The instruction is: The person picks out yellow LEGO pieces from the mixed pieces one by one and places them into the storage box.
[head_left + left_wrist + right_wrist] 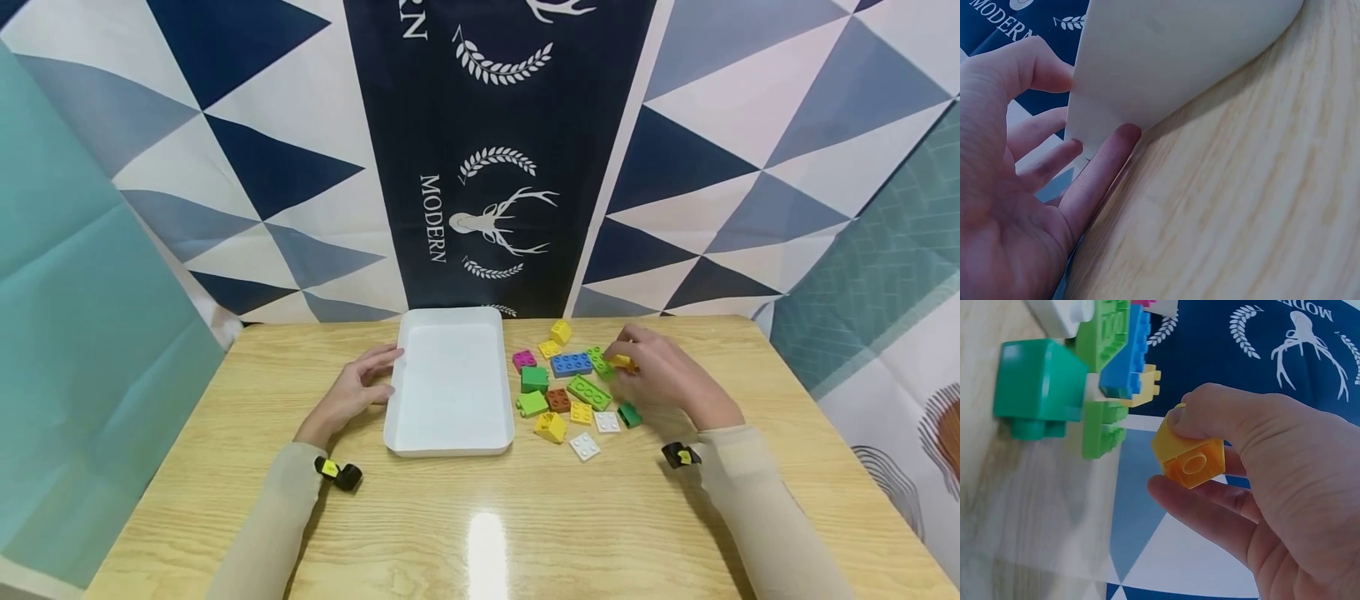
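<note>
A yellow toy building brick (pixel 1190 456) is pinched between the thumb and fingers of my right hand (pixel 660 371), its hollow underside showing in the right wrist view. That hand is at the right end of a group of loose bricks. Close to it lie a light green brick (pixel 599 362) and a dark green brick (pixel 629 414). My left hand (pixel 360 392) touches the left side of a white tray (pixel 448 442). In the left wrist view its fingers (pixel 1100 169) are spread along the tray's outer wall, and the thumb meets the rim.
Several bricks lie right of the tray, among them a blue brick (pixel 572 365), a brown brick (pixel 558 400), a magenta brick (pixel 524 359) and a white brick (pixel 585 447). The wooden table (pixel 420 525) ends at a patterned cloth backdrop (pixel 495 275).
</note>
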`<state>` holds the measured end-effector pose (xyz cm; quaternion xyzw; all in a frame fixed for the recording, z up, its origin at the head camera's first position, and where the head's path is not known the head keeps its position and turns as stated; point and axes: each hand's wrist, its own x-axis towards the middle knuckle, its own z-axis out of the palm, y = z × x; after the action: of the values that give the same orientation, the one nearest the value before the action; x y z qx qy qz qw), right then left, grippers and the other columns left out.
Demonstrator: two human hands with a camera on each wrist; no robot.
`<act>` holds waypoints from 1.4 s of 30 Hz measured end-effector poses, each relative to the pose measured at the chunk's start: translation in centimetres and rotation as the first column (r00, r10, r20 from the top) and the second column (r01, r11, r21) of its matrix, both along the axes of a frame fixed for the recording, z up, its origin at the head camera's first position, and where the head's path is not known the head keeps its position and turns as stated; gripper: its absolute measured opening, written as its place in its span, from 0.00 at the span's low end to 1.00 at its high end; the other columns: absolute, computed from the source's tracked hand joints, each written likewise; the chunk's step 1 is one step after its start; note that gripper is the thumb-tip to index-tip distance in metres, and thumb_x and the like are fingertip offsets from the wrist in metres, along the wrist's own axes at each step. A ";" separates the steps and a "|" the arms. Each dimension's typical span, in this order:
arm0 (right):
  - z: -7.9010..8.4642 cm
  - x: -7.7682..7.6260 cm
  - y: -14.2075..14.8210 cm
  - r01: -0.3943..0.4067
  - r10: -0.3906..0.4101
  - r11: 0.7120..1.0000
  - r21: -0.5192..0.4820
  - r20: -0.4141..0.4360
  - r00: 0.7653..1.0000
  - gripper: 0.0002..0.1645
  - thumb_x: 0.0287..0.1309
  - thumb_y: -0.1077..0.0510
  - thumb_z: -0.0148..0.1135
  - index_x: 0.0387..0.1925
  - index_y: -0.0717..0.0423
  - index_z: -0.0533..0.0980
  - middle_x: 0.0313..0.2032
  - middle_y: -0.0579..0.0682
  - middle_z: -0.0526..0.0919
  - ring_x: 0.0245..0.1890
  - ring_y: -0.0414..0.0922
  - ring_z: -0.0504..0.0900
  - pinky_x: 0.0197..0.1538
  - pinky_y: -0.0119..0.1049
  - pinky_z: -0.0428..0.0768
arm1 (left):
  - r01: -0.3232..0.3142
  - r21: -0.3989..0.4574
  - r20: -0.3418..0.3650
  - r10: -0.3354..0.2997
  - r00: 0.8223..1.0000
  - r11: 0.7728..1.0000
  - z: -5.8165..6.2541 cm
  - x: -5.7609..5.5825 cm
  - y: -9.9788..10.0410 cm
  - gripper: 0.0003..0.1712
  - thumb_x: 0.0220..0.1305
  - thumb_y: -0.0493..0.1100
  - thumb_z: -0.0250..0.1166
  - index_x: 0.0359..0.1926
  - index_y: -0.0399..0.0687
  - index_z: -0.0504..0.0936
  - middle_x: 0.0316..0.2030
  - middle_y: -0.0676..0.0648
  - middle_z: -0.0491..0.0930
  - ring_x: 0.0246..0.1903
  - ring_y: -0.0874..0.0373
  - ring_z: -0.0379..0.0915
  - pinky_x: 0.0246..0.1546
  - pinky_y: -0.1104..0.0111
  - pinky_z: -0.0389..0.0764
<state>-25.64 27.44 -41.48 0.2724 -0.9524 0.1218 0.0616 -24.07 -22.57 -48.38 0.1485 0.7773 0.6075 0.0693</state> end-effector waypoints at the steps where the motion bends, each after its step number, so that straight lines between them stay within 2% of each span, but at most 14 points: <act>1: -0.1 0.0 0.1 -0.002 0.002 1.000 0.001 0.001 1.000 0.15 0.52 0.65 0.70 0.44 0.53 0.86 0.44 0.52 0.82 0.40 0.49 0.80 0.44 0.48 0.85 | 0.002 0.003 0.000 -0.002 1.000 1.000 0.0 0.0 0.0 0.38 0.58 0.29 0.63 0.71 0.41 0.69 0.77 0.40 0.54 0.68 0.34 0.63 0.44 0.76 0.84; 5: -0.2 0.2 0.2 0.000 0.000 1.000 0.002 0.013 1.000 0.15 0.53 0.64 0.70 0.44 0.52 0.86 0.44 0.50 0.82 0.40 0.48 0.80 0.45 0.47 0.85 | 0.000 0.007 -0.002 0.000 1.000 1.000 -0.1 0.0 0.0 0.38 0.58 0.28 0.62 0.71 0.40 0.69 0.77 0.39 0.54 0.68 0.34 0.63 0.44 0.76 0.84; 13: 0.4 0.0 -0.1 -0.011 0.011 1.000 0.003 -0.015 1.000 0.15 0.53 0.66 0.69 0.44 0.52 0.86 0.43 0.51 0.81 0.38 0.48 0.79 0.43 0.47 0.85 | 0.002 0.006 0.004 -0.002 1.000 1.000 -0.1 0.1 0.0 0.38 0.59 0.28 0.62 0.72 0.42 0.68 0.77 0.40 0.54 0.68 0.34 0.63 0.45 0.77 0.83; 22: 2.1 -0.6 -0.6 -0.055 0.056 0.998 0.012 -0.088 0.995 0.15 0.50 0.66 0.72 0.41 0.52 0.86 0.41 0.53 0.81 0.33 0.48 0.80 0.36 0.45 0.86 | 0.006 0.004 0.009 -0.006 1.000 1.000 -0.1 0.0 0.1 0.37 0.59 0.28 0.63 0.71 0.43 0.69 0.77 0.42 0.55 0.68 0.35 0.63 0.46 0.79 0.82; 30: 3.7 -1.2 -0.6 -0.063 0.068 0.997 0.052 -0.099 0.993 0.14 0.49 0.65 0.73 0.40 0.52 0.86 0.42 0.54 0.82 0.36 0.49 0.80 0.39 0.47 0.87 | 0.001 -0.004 0.005 -0.001 1.000 1.000 -0.1 0.1 0.3 0.38 0.58 0.29 0.62 0.71 0.44 0.69 0.77 0.41 0.54 0.67 0.35 0.64 0.46 0.78 0.82; 42: 2.2 -2.0 -1.0 -0.042 0.041 0.999 -0.006 -0.066 0.997 0.13 0.51 0.64 0.70 0.41 0.52 0.87 0.40 0.52 0.82 0.34 0.47 0.78 0.38 0.42 0.85 | -0.002 -0.024 -0.003 0.002 1.000 1.000 0.1 0.2 0.1 0.38 0.58 0.30 0.62 0.72 0.44 0.68 0.77 0.42 0.54 0.68 0.37 0.64 0.47 0.78 0.82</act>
<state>-27.62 26.47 -39.26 0.2957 -0.9436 0.1175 0.0914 -23.84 -22.50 -48.27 0.1477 0.7847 0.5980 0.0693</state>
